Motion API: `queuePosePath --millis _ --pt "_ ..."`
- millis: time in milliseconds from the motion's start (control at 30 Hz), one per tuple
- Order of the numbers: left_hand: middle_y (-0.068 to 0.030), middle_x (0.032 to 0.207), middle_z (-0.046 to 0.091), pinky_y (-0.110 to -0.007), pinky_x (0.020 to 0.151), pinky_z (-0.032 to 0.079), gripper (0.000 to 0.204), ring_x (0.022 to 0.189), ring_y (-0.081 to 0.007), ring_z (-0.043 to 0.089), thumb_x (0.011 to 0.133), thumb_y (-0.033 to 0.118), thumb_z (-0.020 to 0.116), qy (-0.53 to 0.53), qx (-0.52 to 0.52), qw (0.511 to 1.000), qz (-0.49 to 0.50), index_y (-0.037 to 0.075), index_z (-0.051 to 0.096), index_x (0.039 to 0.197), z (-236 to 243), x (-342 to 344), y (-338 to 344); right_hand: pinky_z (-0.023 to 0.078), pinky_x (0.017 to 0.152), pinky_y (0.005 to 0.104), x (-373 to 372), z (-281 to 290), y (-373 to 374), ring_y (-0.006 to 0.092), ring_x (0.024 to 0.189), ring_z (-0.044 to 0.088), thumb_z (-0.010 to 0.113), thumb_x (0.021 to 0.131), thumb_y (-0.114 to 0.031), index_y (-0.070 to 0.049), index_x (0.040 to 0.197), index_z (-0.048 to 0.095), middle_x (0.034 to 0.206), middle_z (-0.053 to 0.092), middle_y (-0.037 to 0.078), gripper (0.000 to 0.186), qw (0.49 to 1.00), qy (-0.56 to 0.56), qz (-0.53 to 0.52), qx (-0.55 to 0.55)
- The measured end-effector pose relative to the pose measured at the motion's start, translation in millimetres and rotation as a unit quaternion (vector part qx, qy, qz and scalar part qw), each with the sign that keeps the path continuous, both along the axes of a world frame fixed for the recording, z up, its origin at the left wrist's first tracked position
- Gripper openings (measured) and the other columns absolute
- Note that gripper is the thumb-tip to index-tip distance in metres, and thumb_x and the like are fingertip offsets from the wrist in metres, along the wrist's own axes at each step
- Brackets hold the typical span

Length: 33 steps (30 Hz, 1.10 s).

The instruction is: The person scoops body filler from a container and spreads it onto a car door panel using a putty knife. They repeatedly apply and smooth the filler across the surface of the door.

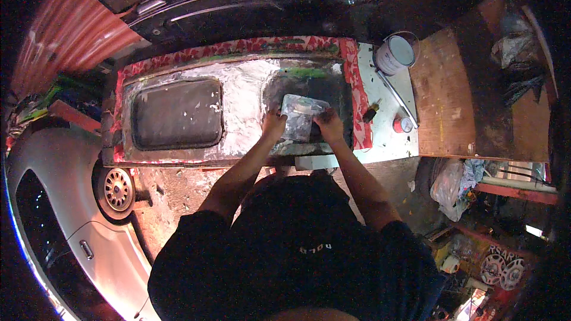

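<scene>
Left hand [274, 125] and right hand [329, 126] grasping smeared grey-white rectangular plate [299, 123]

Each pinches one side edge. Plate over dark right-hand recess [332, 90] of long white-smeared panel [239, 104]; contact: cannot tell. Red-patterned sheet [359, 104] borders panel. Right: small red-and-white round tin [402, 124]; beyond, large pale cylindrical can [392, 57].

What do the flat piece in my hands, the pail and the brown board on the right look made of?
Flat piece: plastic or metal, uncertain; patchy pale smears hide its finish. Pail: plastic or painted metal, its pale wall smooth. Brown board: probably matte plywood, from its flat, stained tan face.
</scene>
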<state>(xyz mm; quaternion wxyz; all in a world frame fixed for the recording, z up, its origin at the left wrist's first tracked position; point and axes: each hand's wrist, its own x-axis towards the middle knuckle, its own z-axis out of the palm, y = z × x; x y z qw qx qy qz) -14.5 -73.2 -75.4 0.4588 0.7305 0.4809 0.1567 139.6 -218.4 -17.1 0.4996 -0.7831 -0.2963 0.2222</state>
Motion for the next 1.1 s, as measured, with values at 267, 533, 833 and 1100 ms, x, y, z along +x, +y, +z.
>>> queuePosePath --millis 267,533,833,1100 --pt "-0.0124 0.086 0.065 -0.036 0.078 0.049 0.034 0.085 -0.0249 0.062 0.076 0.016 0.067 -0.153 -0.154 0.974 0.071 0.001 0.061 0.106 -10 9 21 0.049 0.081 0.0385 8 4 4 0.0323 0.096 0.064 0.078 0.071 -0.028 0.0 0.116 0.056 0.103 0.066 0.018 0.057 0.999 -0.02 0.021 -0.037" --pt "-0.0093 0.096 0.063 -0.036 0.074 0.051 0.039 0.089 -0.0226 0.06 0.076 0.009 0.069 -0.205 -0.345 0.906 0.137 0.002 0.058 0.113 14 11 8 0.051 0.079 0.0421 13 5 3 0.0348 0.09 0.062 0.076 0.073 -0.028 -0.004 0.11 0.061 0.1 0.065 0.017 0.047 0.974 -0.21 0.055 -0.061" --pt "-0.0104 0.096 0.059 -0.038 0.068 0.053 0.038 0.081 -0.0245 0.06 0.072 0.001 0.053 -0.328 -0.474 0.813 0.082 0.003 0.055 0.11 32 15 -1 0.052 0.074 0.0418 13 24 38 0.0366 0.089 0.062 0.066 0.083 -0.024 -0.009 0.103 0.067 0.096 0.066 0.016 0.025 0.905 -0.348 0.184 -0.163" --pt "-0.0155 0.1 0.061 -0.042 0.074 0.056 0.051 0.086 -0.0308 0.064 0.063 0.004 0.047 -0.371 -0.579 0.725 0.021 -0.003 0.054 0.113 48 -3 14 0.05 0.065 0.0425 9 98 42 0.0391 0.077 0.064 0.063 0.087 -0.022 -0.002 0.103 0.065 0.086 0.065 0.023 0.025 0.948 -0.233 0.176 -0.124"
